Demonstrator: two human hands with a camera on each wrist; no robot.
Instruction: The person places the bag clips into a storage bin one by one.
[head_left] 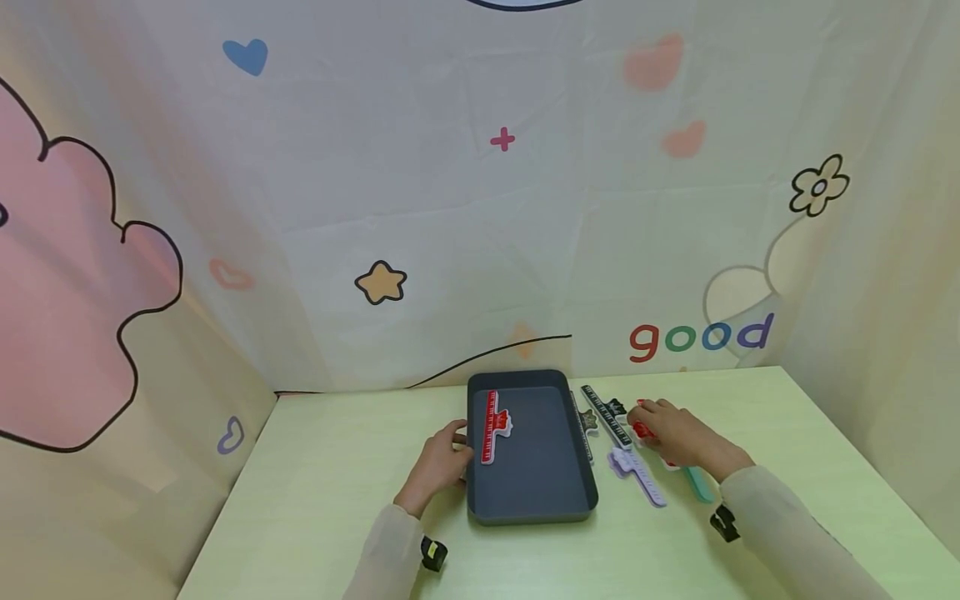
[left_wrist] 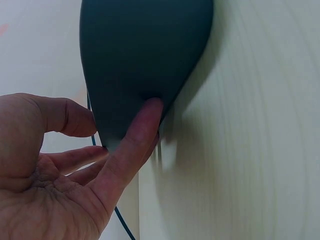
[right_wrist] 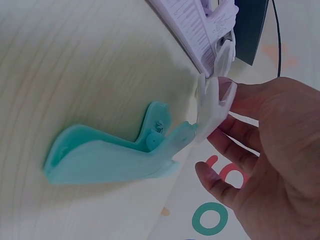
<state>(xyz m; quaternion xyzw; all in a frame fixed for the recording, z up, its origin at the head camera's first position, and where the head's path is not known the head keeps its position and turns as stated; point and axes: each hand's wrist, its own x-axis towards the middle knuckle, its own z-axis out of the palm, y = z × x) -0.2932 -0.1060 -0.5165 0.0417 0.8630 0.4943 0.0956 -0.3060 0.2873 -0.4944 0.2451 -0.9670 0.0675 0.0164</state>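
Head: our L hand (head_left: 437,462), fingers loosely spread, touches left wall of tray (head_left: 538,467); R hand (head_left: 686,436) at red clip (head_left: 642,431), right of it. Count: 1 tray, 6 clips (2nd red clip (head_left: 489,429) in tray; black clip (head_left: 606,417), grey clip (head_left: 588,419), lilac clip (head_left: 645,478), green clip (head_left: 699,485) right). L wrist: no pinch. R wrist: we're pinching red clip; prob. pickup step, lift next.

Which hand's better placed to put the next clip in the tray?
Right hand, probably: it touches the red clip outside the tray; the left hand is at the tray's opposite, left side.
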